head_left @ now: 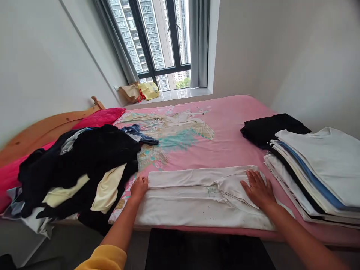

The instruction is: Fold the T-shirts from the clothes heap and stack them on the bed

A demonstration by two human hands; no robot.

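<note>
White garment (180, 212) lay on a pink bed (230, 131), left hand (139, 187) curled at one end, grip unclear, right hand (259, 189) spread flat near the other, folded clothes (323, 161) alongside.

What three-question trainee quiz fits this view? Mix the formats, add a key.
1. True or false: the right hand lies palm down on the long, off-white cloth garment.

2. Which item tops the neat stack of folded, mixed-colour clothes at the right of the view?
A) a blue cloth garment
B) a white cloth garment
C) a red cloth garment

3. Fill in the blank: as the camera sees it, the left hand is at the off-white garment's ____ end, towards the jumbled pile of mostly black clothes.

Key: 1. True. 2. B. 3. Left.
</note>
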